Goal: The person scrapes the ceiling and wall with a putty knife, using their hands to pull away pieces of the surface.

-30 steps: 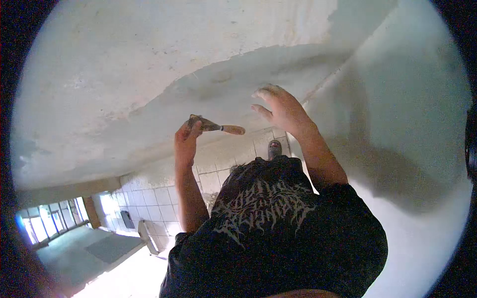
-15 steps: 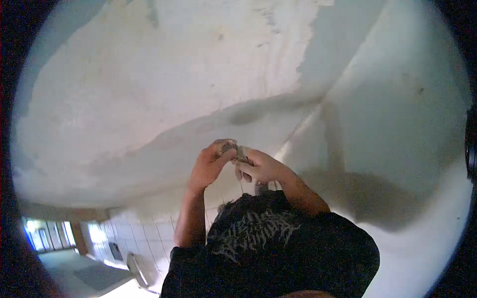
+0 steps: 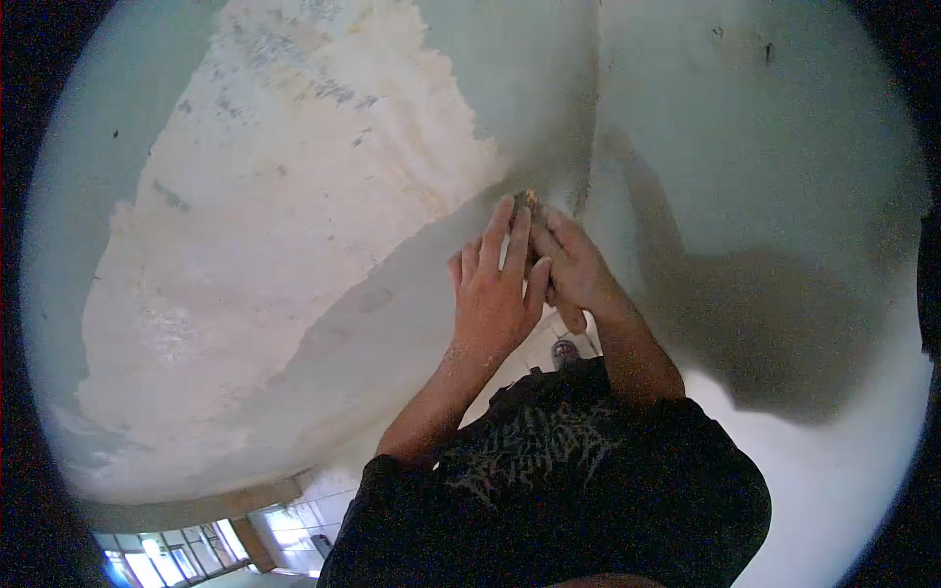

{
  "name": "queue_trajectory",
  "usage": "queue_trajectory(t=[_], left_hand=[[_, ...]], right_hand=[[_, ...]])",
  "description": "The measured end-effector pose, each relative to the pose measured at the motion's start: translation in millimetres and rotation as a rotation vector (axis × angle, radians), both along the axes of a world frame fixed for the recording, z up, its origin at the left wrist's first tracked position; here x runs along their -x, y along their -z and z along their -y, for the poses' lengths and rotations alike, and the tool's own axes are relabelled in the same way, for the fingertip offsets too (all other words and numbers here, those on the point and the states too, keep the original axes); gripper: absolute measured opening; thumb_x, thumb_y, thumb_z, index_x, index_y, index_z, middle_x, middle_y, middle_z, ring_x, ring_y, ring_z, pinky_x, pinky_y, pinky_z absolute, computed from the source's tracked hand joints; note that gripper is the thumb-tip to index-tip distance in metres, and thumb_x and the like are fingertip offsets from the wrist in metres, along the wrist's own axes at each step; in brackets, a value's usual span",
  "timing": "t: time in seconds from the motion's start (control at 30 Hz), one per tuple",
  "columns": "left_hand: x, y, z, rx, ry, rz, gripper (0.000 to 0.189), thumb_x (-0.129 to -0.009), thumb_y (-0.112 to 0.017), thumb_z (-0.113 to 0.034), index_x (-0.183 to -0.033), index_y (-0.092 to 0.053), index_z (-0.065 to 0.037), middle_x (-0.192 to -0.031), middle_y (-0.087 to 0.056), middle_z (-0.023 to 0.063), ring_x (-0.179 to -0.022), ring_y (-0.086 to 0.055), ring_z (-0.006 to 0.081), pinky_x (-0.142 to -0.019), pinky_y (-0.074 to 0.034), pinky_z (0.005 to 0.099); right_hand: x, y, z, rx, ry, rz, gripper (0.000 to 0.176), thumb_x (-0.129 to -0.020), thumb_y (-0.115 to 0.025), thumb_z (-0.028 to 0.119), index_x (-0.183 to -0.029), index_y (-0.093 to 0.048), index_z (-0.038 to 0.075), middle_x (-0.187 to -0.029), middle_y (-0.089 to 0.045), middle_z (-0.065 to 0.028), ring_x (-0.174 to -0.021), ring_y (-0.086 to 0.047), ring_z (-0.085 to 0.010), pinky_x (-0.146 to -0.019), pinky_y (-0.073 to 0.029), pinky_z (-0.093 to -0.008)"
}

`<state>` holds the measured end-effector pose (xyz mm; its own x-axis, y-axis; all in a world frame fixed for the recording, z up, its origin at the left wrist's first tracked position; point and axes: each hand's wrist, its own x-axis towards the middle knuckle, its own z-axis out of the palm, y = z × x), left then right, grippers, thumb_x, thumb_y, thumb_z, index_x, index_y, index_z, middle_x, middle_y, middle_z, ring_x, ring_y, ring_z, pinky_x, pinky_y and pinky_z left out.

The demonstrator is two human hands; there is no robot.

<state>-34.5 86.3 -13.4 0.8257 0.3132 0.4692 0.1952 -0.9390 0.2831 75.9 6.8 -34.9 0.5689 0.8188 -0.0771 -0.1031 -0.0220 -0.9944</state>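
My right hand (image 3: 580, 272) is closed around a small, dusty grey-brown thing (image 3: 528, 199) with a yellowish patch at its upper end. Most of it is hidden behind fingers, and its kind cannot be made out. My left hand (image 3: 493, 299) lies over its left side, back of the hand towards me, with the fingers stretched and apart. Its fingertips touch or nearly touch the upper end. Both hands are in front of the wall, close to the corner, and pale dust marks the left wrist.
A large whitish patch (image 3: 265, 225) covers part of the pale green wall (image 3: 510, 59). Right of the corner line (image 3: 591, 118), a second wall (image 3: 755, 167) carries my shadow. Below are a shoe (image 3: 565, 353) on light tiles and a barred window (image 3: 176, 554) at lower left.
Both hands have moved up and right in view, nearer the corner, as the view has turned. My left hand has gone from curled fingers to stretched ones over the small thing.
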Motion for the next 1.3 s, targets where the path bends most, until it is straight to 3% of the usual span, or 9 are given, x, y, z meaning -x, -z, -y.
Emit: queue_trajectory(t=[0.23,0.43,0.5,0.73,0.83,0.93,1.03,1.23,1.3], left_hand=[[-16,6,-9,-0.117,-0.006,0.032,0.063,-0.083,-0.056,-0.038,-0.135,-0.041,-0.005,-0.146,-0.031,0.0070,-0.103,-0.045,0.0315,-0.089,-0.032,0.0462],[-23,26,-14,-0.158,-0.070,-0.031,0.063,-0.082,-0.057,-0.044,-0.129,-0.048,-0.004,-0.144,-0.035,0.0049,-0.098,-0.046,0.0323,-0.084,-0.033,0.0453],[-45,39,-2,-0.203,-0.110,0.009,0.064,-0.080,-0.058,-0.046,-0.129,-0.048,-0.005,-0.143,-0.037,0.0032,-0.095,-0.046,0.0325,-0.083,-0.033,0.0460],[-32,34,-4,-0.202,-0.133,0.049,0.065,-0.080,-0.058,-0.047,-0.130,-0.048,-0.008,-0.144,-0.035,0.0023,-0.092,-0.045,0.0329,-0.082,-0.033,0.0466],[-41,34,-15,-0.176,-0.151,-0.010,0.065,-0.079,-0.058,-0.048,-0.130,-0.049,-0.008,-0.144,-0.036,0.0024,-0.091,-0.045,0.0322,-0.081,-0.033,0.0464],[-38,43,-13,-0.280,-0.149,0.018,0.066,-0.079,-0.058,-0.050,-0.130,-0.048,-0.009,-0.144,-0.036,0.0019,-0.090,-0.046,0.0309,-0.080,-0.032,0.0457],[-37,40,-17,-0.260,-0.171,0.026,0.066,-0.080,-0.057,-0.052,-0.130,-0.049,-0.010,-0.144,-0.036,0.0020,-0.091,-0.045,0.0295,-0.081,-0.032,0.0452],[-34,39,-23,-0.254,-0.126,0.050,0.068,-0.080,-0.055,-0.054,-0.131,-0.048,-0.009,-0.144,-0.037,0.0016,-0.092,-0.044,0.0276,-0.081,-0.031,0.0432],[-33,41,-23,-0.241,-0.106,0.118,0.069,-0.080,-0.055,-0.053,-0.132,-0.047,-0.008,-0.144,-0.037,0.0018,-0.092,-0.045,0.0276,-0.080,-0.032,0.0429]], right_hand=[[-20,24,-19,-0.145,-0.040,-0.051,0.046,-0.098,-0.037,0.031,-0.137,-0.034,0.008,-0.102,-0.057,-0.0104,-0.066,-0.058,-0.0131,-0.044,-0.045,-0.0232],[-30,53,-31,-0.294,-0.164,-0.303,0.052,-0.099,-0.026,0.038,-0.139,-0.033,0.005,-0.124,-0.052,-0.0119,-0.106,-0.052,-0.0184,-0.083,-0.048,-0.0292],[-52,55,-17,-0.044,-0.117,0.400,0.050,-0.100,-0.027,0.036,-0.138,-0.033,0.004,-0.124,-0.052,-0.0131,-0.106,-0.052,-0.0218,-0.094,-0.041,-0.0318],[-42,31,-19,0.006,-0.170,0.243,0.046,-0.100,-0.027,0.028,-0.139,-0.031,0.004,-0.122,-0.052,-0.0149,-0.105,-0.054,-0.0260,-0.094,-0.043,-0.0346],[-47,29,-32,-0.183,-0.090,0.078,0.036,-0.100,-0.034,0.030,-0.120,-0.050,0.005,-0.104,-0.059,-0.0064,-0.086,-0.055,-0.0119,-0.075,-0.047,-0.0268],[-51,57,-33,-0.107,-0.091,0.458,0.035,-0.100,-0.035,0.030,-0.117,-0.052,0.005,-0.101,-0.060,-0.0065,-0.083,-0.055,-0.0118,-0.071,-0.047,-0.0263],[-44,39,-36,-0.125,-0.067,-0.174,0.034,-0.099,-0.037,0.031,-0.116,-0.052,0.005,-0.101,-0.059,-0.0069,-0.082,-0.054,-0.0126,-0.070,-0.047,-0.0271],[-42,34,-34,-0.183,-0.181,-0.286,0.043,-0.101,-0.030,0.028,-0.137,-0.034,0.005,-0.124,-0.051,-0.0131,-0.113,-0.049,-0.0224,-0.098,-0.039,-0.0334],[-37,11,-25,-0.026,-0.133,-0.004,0.043,-0.100,-0.032,0.029,-0.135,-0.036,0.004,-0.124,-0.051,-0.0142,-0.114,-0.049,-0.0227,-0.098,-0.039,-0.0334]])
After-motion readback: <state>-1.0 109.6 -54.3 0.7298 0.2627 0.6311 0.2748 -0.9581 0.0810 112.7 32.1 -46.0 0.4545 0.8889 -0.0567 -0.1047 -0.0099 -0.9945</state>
